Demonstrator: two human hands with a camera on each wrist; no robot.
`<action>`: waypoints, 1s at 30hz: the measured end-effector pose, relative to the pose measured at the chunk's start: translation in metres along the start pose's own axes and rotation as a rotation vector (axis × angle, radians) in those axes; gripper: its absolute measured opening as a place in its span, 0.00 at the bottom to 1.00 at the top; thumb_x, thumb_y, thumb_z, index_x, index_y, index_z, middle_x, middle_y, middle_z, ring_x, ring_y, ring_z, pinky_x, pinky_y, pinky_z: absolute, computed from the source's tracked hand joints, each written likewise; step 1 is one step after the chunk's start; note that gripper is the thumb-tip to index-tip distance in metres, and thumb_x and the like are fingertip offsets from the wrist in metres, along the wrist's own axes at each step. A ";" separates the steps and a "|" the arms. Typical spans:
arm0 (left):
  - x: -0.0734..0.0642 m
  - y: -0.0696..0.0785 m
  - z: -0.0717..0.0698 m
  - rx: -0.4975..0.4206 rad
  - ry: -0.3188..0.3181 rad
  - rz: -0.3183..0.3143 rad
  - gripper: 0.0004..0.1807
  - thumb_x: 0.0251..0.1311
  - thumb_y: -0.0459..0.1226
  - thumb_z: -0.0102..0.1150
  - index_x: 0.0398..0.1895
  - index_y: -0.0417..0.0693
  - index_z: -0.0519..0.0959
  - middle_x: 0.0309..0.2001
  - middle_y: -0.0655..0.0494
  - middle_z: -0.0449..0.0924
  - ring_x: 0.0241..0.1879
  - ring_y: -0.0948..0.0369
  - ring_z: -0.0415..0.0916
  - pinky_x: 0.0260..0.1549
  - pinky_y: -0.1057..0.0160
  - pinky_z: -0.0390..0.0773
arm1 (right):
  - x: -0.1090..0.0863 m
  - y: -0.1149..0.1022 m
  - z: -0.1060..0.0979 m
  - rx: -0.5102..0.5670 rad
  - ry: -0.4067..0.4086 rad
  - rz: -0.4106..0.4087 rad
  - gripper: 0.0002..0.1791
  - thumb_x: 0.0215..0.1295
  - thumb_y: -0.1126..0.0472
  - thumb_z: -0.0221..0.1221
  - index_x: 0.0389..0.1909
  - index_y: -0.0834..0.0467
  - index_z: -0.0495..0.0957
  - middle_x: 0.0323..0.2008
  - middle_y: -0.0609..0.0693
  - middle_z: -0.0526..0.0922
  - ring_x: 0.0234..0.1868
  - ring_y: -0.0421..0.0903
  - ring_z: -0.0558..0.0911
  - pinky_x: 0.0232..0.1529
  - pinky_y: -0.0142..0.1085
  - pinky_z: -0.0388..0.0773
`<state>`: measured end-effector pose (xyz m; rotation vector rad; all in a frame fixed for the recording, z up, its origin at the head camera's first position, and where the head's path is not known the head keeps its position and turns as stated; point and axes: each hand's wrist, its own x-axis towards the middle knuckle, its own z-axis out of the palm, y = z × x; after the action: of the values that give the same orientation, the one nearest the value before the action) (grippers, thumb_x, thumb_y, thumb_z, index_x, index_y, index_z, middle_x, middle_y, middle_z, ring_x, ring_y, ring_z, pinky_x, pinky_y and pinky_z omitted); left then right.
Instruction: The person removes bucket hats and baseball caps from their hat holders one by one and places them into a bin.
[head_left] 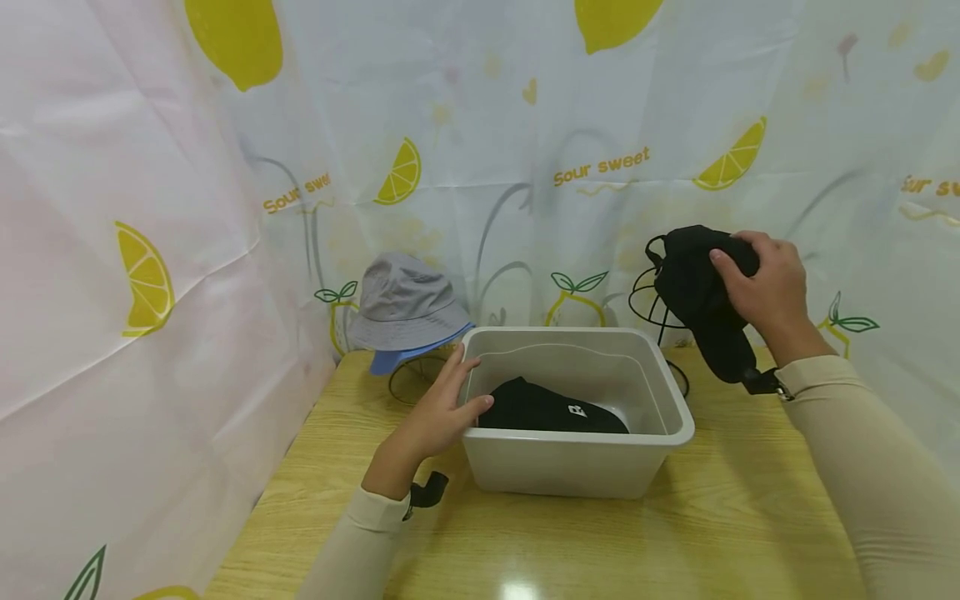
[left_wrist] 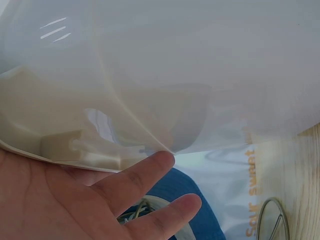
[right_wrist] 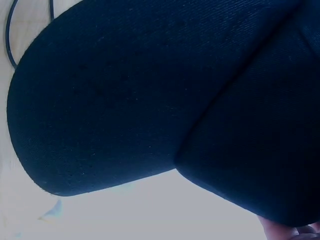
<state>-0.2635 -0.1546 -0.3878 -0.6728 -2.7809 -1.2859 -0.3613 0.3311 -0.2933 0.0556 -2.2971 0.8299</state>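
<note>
At the right, my right hand (head_left: 772, 283) grips a black baseball cap (head_left: 697, 287), thumb on its near side. The cap is raised above the table, in front of a black wire stand (head_left: 662, 317) that it partly hides. Its dark brim (right_wrist: 95, 110) fills much of the right wrist view. My left hand (head_left: 435, 412) touches the left rim of a light grey plastic bin (head_left: 562, 467), its fingers extended along the outer wall in the left wrist view. Inside the bin lies another black cap (head_left: 540, 408) with a white letter mark.
A grey bucket hat (head_left: 408, 304) sits over a blue hat (head_left: 390, 358) on a wire stand (head_left: 408, 383) behind the bin at left. The wooden table (head_left: 525, 542) ends against a lemon-printed curtain (head_left: 465, 108) at the back and left.
</note>
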 end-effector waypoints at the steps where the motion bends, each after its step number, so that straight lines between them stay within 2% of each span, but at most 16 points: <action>1: 0.000 0.000 0.000 0.001 0.000 0.000 0.43 0.74 0.59 0.52 0.84 0.54 0.52 0.85 0.64 0.28 0.84 0.48 0.38 0.75 0.34 0.56 | 0.001 -0.001 -0.001 -0.004 0.002 -0.004 0.34 0.77 0.39 0.50 0.71 0.60 0.70 0.63 0.76 0.69 0.64 0.74 0.65 0.61 0.69 0.60; 9: 0.000 0.001 -0.001 0.006 0.003 -0.002 0.43 0.74 0.59 0.52 0.84 0.53 0.53 0.85 0.63 0.28 0.83 0.48 0.40 0.75 0.35 0.56 | 0.006 -0.016 -0.015 -0.024 0.030 -0.035 0.34 0.76 0.39 0.51 0.71 0.59 0.71 0.65 0.73 0.70 0.67 0.72 0.66 0.64 0.70 0.60; 17: -0.001 0.002 -0.002 0.013 0.017 -0.003 0.41 0.74 0.59 0.53 0.83 0.57 0.54 0.85 0.66 0.30 0.83 0.48 0.43 0.74 0.35 0.58 | 0.010 -0.036 -0.023 -0.037 0.051 -0.091 0.33 0.75 0.39 0.53 0.69 0.58 0.74 0.66 0.69 0.72 0.70 0.68 0.65 0.68 0.69 0.61; 25: -0.002 0.001 0.000 0.010 0.014 -0.005 0.41 0.74 0.59 0.53 0.83 0.58 0.54 0.85 0.60 0.30 0.83 0.47 0.43 0.74 0.34 0.58 | 0.011 -0.052 -0.026 -0.006 0.064 -0.141 0.32 0.74 0.39 0.55 0.68 0.57 0.76 0.66 0.67 0.73 0.71 0.65 0.65 0.70 0.68 0.60; 30: -0.002 0.002 0.000 0.010 0.015 -0.006 0.41 0.74 0.58 0.53 0.83 0.57 0.54 0.85 0.63 0.30 0.83 0.48 0.43 0.74 0.35 0.57 | 0.009 -0.069 -0.028 0.026 0.084 -0.172 0.31 0.73 0.40 0.57 0.67 0.56 0.77 0.66 0.66 0.74 0.71 0.64 0.66 0.70 0.67 0.60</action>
<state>-0.2613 -0.1544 -0.3864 -0.6517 -2.7781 -1.2721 -0.3336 0.2945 -0.2344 0.2222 -2.1691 0.7589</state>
